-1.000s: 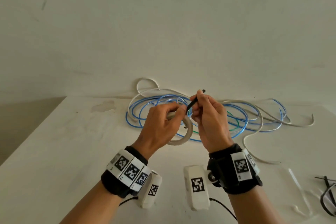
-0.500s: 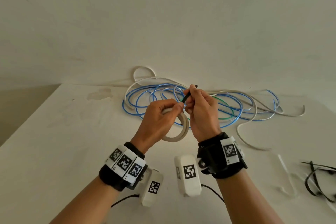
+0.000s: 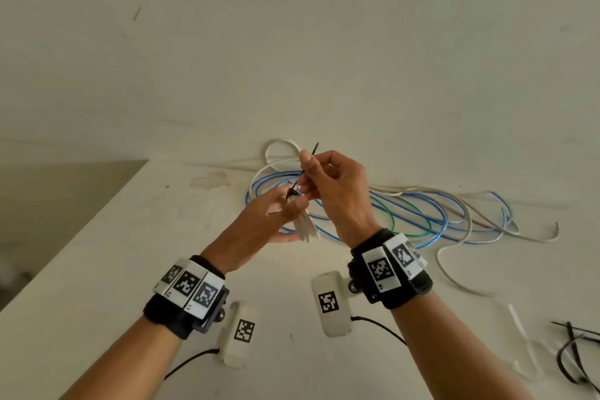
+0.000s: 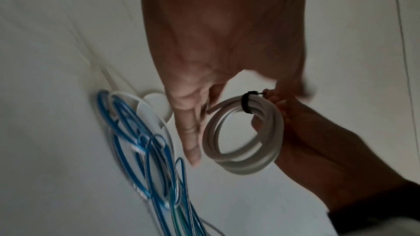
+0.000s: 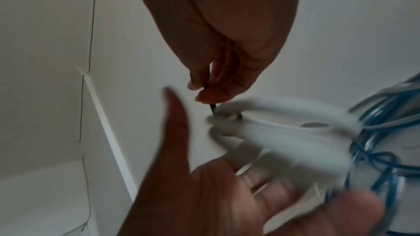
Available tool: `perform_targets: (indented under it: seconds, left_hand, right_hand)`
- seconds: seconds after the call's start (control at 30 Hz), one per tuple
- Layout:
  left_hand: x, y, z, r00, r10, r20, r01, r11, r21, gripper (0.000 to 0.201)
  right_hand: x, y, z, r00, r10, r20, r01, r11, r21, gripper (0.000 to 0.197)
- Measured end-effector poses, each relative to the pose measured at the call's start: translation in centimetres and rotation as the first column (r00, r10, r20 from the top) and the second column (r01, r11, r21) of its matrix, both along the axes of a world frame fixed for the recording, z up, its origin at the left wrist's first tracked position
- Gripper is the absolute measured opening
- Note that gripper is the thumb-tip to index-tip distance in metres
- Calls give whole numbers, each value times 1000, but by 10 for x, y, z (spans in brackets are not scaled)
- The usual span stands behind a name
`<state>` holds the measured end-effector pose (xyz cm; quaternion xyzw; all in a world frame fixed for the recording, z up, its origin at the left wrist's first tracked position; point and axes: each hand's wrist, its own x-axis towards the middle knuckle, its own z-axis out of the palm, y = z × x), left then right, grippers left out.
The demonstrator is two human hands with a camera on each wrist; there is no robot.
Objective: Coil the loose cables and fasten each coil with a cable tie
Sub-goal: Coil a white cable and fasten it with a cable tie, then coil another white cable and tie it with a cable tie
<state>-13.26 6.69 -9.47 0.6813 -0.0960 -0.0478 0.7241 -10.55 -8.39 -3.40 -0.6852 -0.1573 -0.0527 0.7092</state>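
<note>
A small white cable coil [image 3: 304, 225] hangs edge-on from a black cable tie [image 3: 307, 166] looped tight around its top. My right hand [image 3: 331, 182] pinches the tie's tail between thumb and fingers and holds it up above the table. In the left wrist view the tie [image 4: 245, 103] is a narrow band round the coil [image 4: 243, 137]. My left hand [image 3: 266, 221] is beside and under the coil, palm up. Its fingers [image 4: 189, 132] are straight and hold nothing. In the right wrist view the coil [image 5: 284, 132] is blurred above the open left palm [image 5: 227, 191].
Loose blue cables [image 3: 422, 214] with a green one [image 3: 391, 219] and a long white cable [image 3: 454, 265] lie tangled at the back of the white table [image 3: 97, 286], against the wall. Spare black cable ties [image 3: 574, 355] lie at the front right. The table's left edge drops off.
My right hand has drawn the tie's tail up and away from the coil. My left hand has let go of the coil and opened. The coil now hangs edge-on from the tie.
</note>
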Motion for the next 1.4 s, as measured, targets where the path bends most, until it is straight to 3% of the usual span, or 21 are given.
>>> perform_targets:
  seconds: [0.07,0.13,0.23,0.3,0.4,0.47,0.63,0.7,0.8,0.9,0.93,1.0,1.03,1.17,1.27,1.4]
  left_hand:
    - [-9,16,3,985,173,-16,-172,984,53,55]
    - [-17,38,5,946,325,3,-324,943,75,25]
    - [-19,82,-2,920,391,-32,-375,902,215,12]
    - [-12,114,-12,892,445,-83,-389,846,364,11]
    - [3,156,-28,814,562,-148,-443,764,469,18]
    - [12,170,-34,785,602,-147,-450,716,534,19]
    - [25,190,-41,743,669,3,-460,508,728,24]
    - [28,195,-41,729,684,31,-463,460,758,24]
    - [28,194,-36,720,691,60,-426,373,824,18]
    - [25,180,-28,688,676,263,-486,161,859,16]
    - [24,171,-24,669,661,340,-553,138,821,15]
    - [29,149,-17,656,602,455,-654,151,742,8]
    - [34,137,-14,681,566,464,-654,187,733,7]
    - [77,91,-22,863,446,238,-412,348,842,11]
    - [114,68,-39,896,423,135,-294,337,894,28]
    - [152,59,-48,882,442,163,-311,285,907,33]
  right_hand:
    - [5,17,3,1000,3,15,-2,1000,-22,29]
    - [11,36,-1,1000,22,5,-21,997,-73,30]
    - [24,61,-23,998,54,-25,-58,979,-197,25]
    - [28,72,-50,998,55,-34,-64,916,-395,29]
    - [21,75,-89,989,116,-96,-149,670,-728,37]
    - [17,78,-101,980,169,-104,-175,494,-851,36]
    - [13,92,-95,959,269,-84,-122,129,-984,63]
    - [12,93,-97,951,278,-139,-163,64,-985,68]
    - [12,89,-98,946,287,-149,-174,62,-983,68]
    - [11,83,-93,944,298,-142,-174,83,-981,65]
    - [12,81,-90,944,299,-139,-175,96,-980,62]
    - [16,75,-84,947,291,-135,-177,124,-976,56]
    - [19,73,-82,950,286,-128,-174,142,-974,53]
    - [37,60,-74,965,246,-92,-148,222,-964,45]
    - [55,47,-70,978,206,-29,-82,256,-963,42]
    - [81,27,-72,989,146,0,-40,272,-961,39]
